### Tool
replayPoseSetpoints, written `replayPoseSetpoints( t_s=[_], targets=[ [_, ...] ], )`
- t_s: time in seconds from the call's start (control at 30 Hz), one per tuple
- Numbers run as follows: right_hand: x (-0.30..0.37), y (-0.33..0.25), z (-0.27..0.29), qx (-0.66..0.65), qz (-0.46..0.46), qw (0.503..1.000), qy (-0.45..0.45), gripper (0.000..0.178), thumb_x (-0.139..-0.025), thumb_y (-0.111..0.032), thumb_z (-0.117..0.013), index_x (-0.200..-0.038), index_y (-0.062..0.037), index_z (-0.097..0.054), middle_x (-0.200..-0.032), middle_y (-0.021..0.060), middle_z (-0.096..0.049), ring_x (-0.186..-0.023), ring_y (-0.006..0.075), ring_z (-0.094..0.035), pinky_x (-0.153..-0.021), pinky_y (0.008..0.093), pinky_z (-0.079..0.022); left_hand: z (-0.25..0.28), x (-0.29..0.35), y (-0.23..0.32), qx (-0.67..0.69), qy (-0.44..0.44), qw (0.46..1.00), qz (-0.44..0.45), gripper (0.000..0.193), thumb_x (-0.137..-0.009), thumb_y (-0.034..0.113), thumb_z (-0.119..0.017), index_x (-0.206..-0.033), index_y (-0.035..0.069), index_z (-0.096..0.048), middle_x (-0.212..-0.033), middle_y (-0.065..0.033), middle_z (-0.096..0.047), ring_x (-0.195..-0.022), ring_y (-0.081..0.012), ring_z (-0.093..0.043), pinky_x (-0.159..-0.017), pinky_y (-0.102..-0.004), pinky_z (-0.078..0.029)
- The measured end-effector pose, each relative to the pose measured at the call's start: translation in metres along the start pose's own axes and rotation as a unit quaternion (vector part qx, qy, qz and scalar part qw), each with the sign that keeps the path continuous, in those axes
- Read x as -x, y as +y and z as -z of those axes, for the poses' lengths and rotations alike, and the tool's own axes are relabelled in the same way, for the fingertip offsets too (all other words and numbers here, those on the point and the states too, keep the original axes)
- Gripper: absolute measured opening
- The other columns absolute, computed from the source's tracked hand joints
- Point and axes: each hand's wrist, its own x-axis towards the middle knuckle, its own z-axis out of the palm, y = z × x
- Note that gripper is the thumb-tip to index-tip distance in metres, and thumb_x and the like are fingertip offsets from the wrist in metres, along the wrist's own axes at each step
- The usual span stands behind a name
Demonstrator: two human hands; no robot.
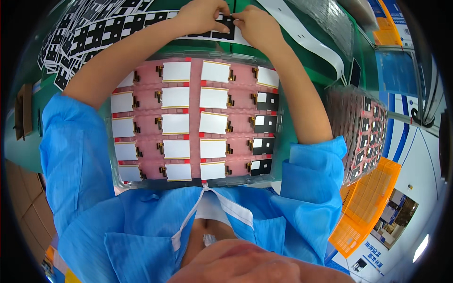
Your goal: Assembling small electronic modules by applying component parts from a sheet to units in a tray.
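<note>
The strip of black stickers lies beyond the pink tray, its long axis running left to right, left end nearer. At its right end, the left hand and right hand curl their fingertips; whether they pinch a sticker, I cannot tell. The left forearm hides part of it.

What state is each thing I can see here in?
Black-and-white sheet: laid out, partly hidden
Left grip: curled, at that sheet
Right grip: curled, at that sheet
Pink tray: loaded
Right-column panels: four part black
White strip: curved
Clear trays: stacked
</note>
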Motion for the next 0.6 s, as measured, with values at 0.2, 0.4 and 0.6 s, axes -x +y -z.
replayPoseSetpoints(
  t_s=[0.2, 0.4, 0.6],
  targets=[
    [-0.003, -0.011, 0.011, -0.055, -0.016, 0.998, 0.037, 0.016, -0.084, -0.015, -0.069, -0.098, -0.007, -0.069, -0.084, 0.0094, -0.064, -0.077, 0.0238, -0.064, -0.067, 0.034, -0.05, -0.008, -0.005, -0.005, 0.019, -0.015, 0.998, 0.061, 0.048, -0.062, 0.027, -0.089, -0.098, 0.003, -0.067, -0.091, -0.0147, -0.069, -0.085, -0.0325, -0.067, -0.075, -0.0392, -0.053],
    [-0.004, -0.012, 0.036, -0.277, -0.07, 0.958, 0.005, 0.01, -0.079, -0.008, -0.072, -0.082, -0.0004, -0.067, -0.073, 0.0128, -0.065, -0.067, 0.0204, -0.064, -0.062, 0.0303, -0.049, -0.013, -0.004, -0.008, 0.003, 0.009, 0.999, 0.044, 0.05, -0.063, 0.03, -0.089, -0.098, 0.002, -0.066, -0.091, -0.0143, -0.068, -0.088, -0.0322, -0.066, -0.077, -0.0399, -0.053],
    [0.045, 0.036, 0.044, -0.545, -0.074, 0.832, 0.077, 0.009, -0.092, -0.007, -0.064, -0.095, 0.0008, -0.06, -0.075, -0.0034, -0.056, -0.067, 0.007, -0.05, -0.061, 0.0264, -0.042, -0.005, 0.0, 0.0, -0.022, -0.024, 0.998, 0.052, 0.05, -0.069, 0.033, -0.086, -0.104, 0.003, -0.064, -0.097, -0.0143, -0.065, -0.091, -0.0322, -0.065, -0.079, -0.0398, -0.052]
  ],
)
